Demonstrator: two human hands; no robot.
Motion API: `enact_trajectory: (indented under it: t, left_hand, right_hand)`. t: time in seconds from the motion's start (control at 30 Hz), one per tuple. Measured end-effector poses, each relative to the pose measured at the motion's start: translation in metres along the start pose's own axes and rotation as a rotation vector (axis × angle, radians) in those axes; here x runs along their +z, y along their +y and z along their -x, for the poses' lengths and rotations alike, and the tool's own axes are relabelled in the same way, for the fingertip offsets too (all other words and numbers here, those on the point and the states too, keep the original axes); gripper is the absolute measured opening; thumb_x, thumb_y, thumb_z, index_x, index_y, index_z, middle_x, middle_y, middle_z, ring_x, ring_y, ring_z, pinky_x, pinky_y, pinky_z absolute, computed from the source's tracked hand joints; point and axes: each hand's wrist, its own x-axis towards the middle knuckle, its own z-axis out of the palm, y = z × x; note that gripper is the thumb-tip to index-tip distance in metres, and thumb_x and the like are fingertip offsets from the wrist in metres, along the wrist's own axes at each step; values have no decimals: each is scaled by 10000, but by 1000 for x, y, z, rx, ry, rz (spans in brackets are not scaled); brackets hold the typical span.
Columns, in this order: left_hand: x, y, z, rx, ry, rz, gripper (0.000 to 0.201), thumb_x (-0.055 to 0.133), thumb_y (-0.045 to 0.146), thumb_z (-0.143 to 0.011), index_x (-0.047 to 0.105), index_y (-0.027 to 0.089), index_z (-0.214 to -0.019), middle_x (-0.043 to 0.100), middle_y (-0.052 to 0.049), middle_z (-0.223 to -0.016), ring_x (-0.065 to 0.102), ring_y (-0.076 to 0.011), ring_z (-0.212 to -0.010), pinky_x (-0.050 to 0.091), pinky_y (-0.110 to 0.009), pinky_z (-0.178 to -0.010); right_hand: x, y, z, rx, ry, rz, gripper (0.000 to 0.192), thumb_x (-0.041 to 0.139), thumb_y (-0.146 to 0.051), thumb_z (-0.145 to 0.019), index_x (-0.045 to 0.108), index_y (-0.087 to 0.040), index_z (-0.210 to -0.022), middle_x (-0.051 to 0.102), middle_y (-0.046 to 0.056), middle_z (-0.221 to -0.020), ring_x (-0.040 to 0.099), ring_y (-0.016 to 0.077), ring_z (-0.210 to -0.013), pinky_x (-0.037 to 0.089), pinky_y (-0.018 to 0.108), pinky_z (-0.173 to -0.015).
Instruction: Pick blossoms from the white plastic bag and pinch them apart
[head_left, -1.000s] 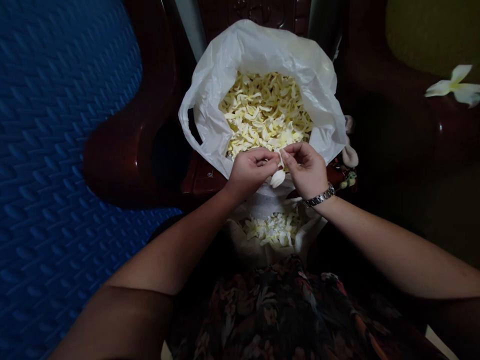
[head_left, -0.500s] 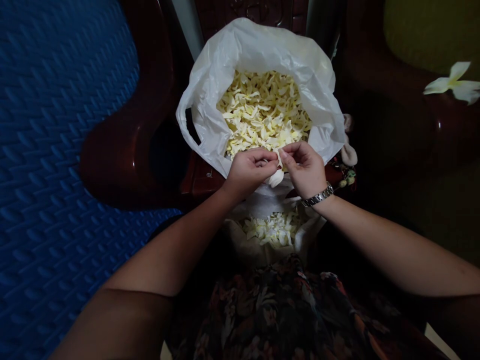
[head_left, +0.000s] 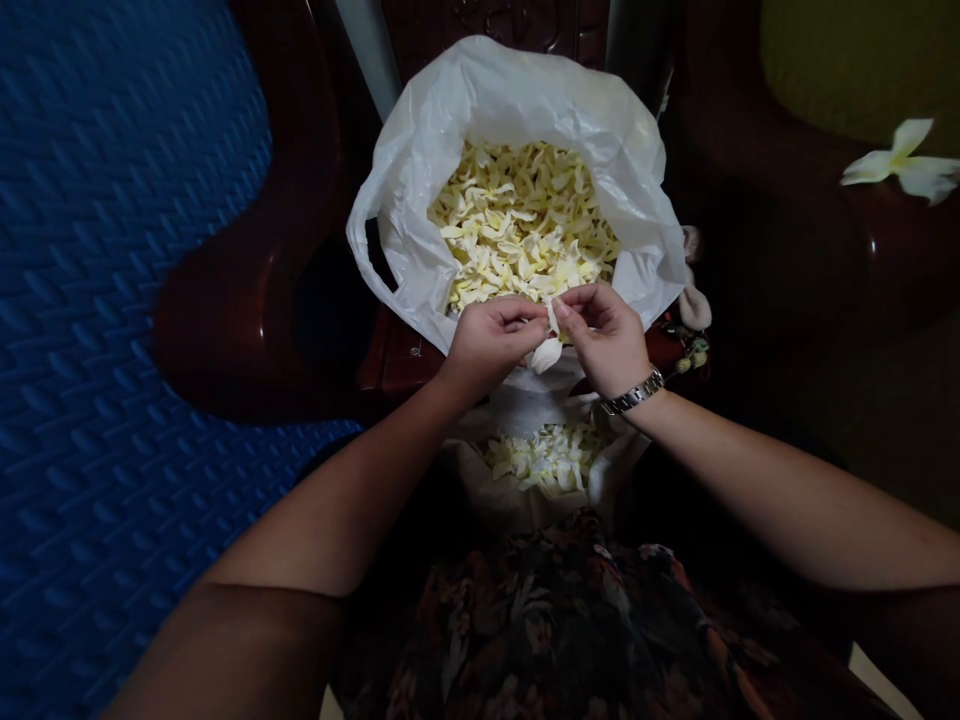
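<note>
Where the two hands meet just in front of the white bag (head_left: 450,150), a pale flower (head_left: 547,352) hangs between them, pinched by the fingertips of the left hand (head_left: 491,340) and the right hand (head_left: 604,335), seemingly so its petals can be worked apart. The bag holds a heap of petals (head_left: 521,225); nearer than it, a smaller pile (head_left: 544,458) lies on a cloth (head_left: 517,505) in the lap.

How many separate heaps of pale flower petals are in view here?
2. The big heap fills the white plastic bag ahead of the hands; the small heap lies on pale cloth in the lap. Petals deeper in the bag may be hidden.
</note>
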Motion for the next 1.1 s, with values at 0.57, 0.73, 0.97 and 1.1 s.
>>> enact_trajectory:
  t: [0.57, 0.73, 0.97, 1.1]
  left_hand:
    - [-5, 9, -4, -223, -26, 129, 92, 661, 118, -700, 745, 124, -736, 678, 5, -594, 517, -48, -417, 447, -159, -391]
    - [-6, 10, -6, -251, -56, 139, 100, 643, 108, -716, 741, 114, -737, 664, 3, -579, 558, -71, -461, 462, -164, -395]
    - [-8, 10, -6, -244, -65, 131, 110, 625, 81, -727, 725, 116, -698, 658, 10, -559, 549, -63, -442, 452, -163, -393]
    - [-8, 9, -6, -254, -69, 131, 97, 632, 75, -742, 692, 113, -677, 639, 20, -523, 524, -57, -404, 445, -169, -387]
  right_hand:
    - [0, 1, -1, 32, -37, -58, 404, 739, -597, -811, 623, -222, -904, 696, 21, -863, 637, 149, -761, 549, 317, -724]
    - [-1, 1, -1, 58, -56, -88, 379, 761, -553, -801, 632, -211, -898, 695, 23, -868, 631, 141, -761, 543, 310, -730]
    - [-1, -1, -2, 108, -82, -131, 386, 789, -556, -765, 637, -217, -874, 688, 18, -852, 617, 142, -751, 534, 313, -719]
    - [-1, -1, -2, 181, -118, -174, 406, 813, -560, -735, 644, -218, -871, 675, 16, -842, 586, 139, -722, 509, 299, -666]
